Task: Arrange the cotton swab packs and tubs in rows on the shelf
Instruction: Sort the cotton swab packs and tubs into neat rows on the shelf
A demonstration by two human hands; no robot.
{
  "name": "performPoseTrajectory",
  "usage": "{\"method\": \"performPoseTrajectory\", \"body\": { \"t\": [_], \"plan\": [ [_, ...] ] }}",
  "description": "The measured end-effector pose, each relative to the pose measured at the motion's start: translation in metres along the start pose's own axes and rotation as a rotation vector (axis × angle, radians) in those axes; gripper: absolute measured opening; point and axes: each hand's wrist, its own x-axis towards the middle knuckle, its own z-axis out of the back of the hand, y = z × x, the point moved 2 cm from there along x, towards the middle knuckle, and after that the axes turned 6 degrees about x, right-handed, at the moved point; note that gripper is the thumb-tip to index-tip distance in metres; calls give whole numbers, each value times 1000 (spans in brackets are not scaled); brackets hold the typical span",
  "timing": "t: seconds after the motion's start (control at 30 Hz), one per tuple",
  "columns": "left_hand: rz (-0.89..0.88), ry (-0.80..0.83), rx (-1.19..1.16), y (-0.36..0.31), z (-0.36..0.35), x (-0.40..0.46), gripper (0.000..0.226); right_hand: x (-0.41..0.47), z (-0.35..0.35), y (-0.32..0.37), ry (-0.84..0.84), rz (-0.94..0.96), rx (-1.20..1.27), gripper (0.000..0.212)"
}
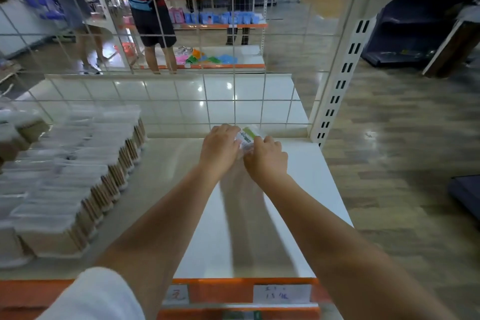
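Note:
A small clear cotton swab pack [246, 138] with a green and white label sits at the back of the white shelf [298, 189], close to the wire grid. My left hand [220, 149] grips its left side and my right hand [267, 157] holds its right side and front; most of the pack is hidden under my fingers. Rows of clear cotton swab tubs [78, 176] with wooden sticks showing fill the left part of the shelf.
A white wire grid back panel [181, 101] stands right behind the pack. A slotted white upright [337, 91] marks the shelf's right rear corner. An orange price rail [233, 291] with paper tags runs along the front edge. People stand beyond the grid by other shelves.

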Motion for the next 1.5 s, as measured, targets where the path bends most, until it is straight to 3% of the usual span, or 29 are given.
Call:
{"method": "performPoseTrajectory", "body": {
  "t": [0.17,0.33,0.5,0.67,0.77,0.9,1.0,1.17,1.23,1.5],
  "plan": [
    [81,122,-12,11,-5,14,42,15,-5,0,-58,8,-34,44],
    [179,301,-53,10,-6,20,43,32,-19,-4,72,-153,71,65],
    [174,327,-111,10,-1,25,50,32,-23,-12,69,-158,144,74],
    [222,336,-261,18,-1,20,30,12,-10,-22,-42,-59,197,77],
    [272,276,-506,22,3,3,22,-4,-2,-29,-91,18,227,72],
    [385,166,-936,26,12,-29,33,-29,13,-34,-99,72,368,64],
    [467,151,-1179,26,23,-53,27,-50,22,-32,-95,101,416,56],
    [417,54,-1282,21,49,-88,21,-82,37,-7,-263,279,595,28],
    [431,-5,-1281,18,57,-98,20,-94,44,8,-290,360,663,27],
    [461,-103,-1382,13,58,-135,33,-116,29,47,-16,325,704,38]
  ]
}}
